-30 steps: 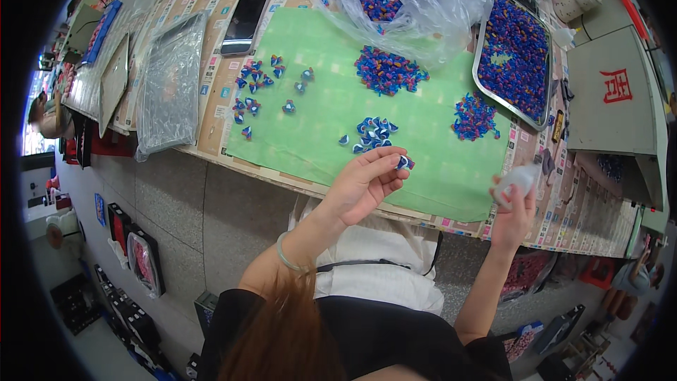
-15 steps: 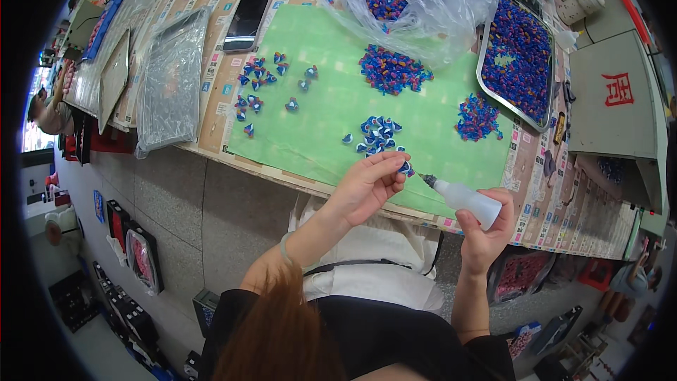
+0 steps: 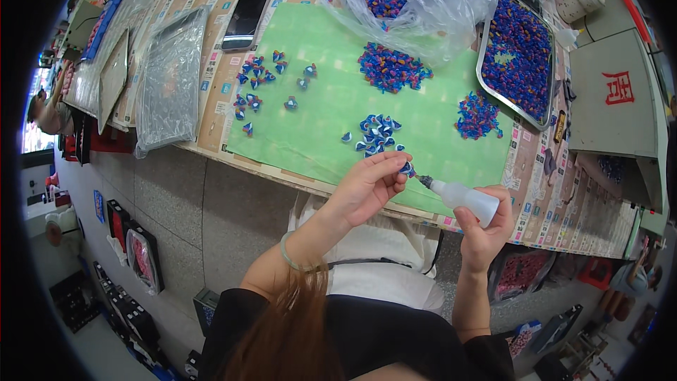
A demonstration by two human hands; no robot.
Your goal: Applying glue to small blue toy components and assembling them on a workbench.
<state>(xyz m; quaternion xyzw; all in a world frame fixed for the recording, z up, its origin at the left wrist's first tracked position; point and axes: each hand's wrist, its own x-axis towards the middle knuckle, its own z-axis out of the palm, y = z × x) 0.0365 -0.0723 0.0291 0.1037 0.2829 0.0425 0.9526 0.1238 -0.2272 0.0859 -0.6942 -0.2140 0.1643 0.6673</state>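
Pinched in the fingertips of my left hand (image 3: 371, 185) is a small blue-and-white piece (image 3: 407, 168), held just above the front edge of a green mat (image 3: 303, 127). My right hand (image 3: 488, 229) grips a translucent white squeeze bottle (image 3: 465, 200), tilted so its dark-collared tip points at the piece; whether the tip touches it is too small to tell. Beyond my left hand lies a heap of similar blue-and-white pieces (image 3: 377, 132). Several pieces with coloured parts on them (image 3: 254, 73) are spread over the mat's left side.
Small blue and red parts lie in a pile (image 3: 392, 68), a smaller pile (image 3: 478, 116) and a metal tray (image 3: 544, 124) at the right. A clear plastic bag (image 3: 441, 17) covers the mat's back. A phone (image 3: 247, 17) and a plastic-wrapped tray (image 3: 169, 81) lie left. A grey box (image 3: 610, 92) stands right.
The bottle in my right hand has tilted slightly flatter, its tip still at the piece. My left hand has stayed nearly in place.
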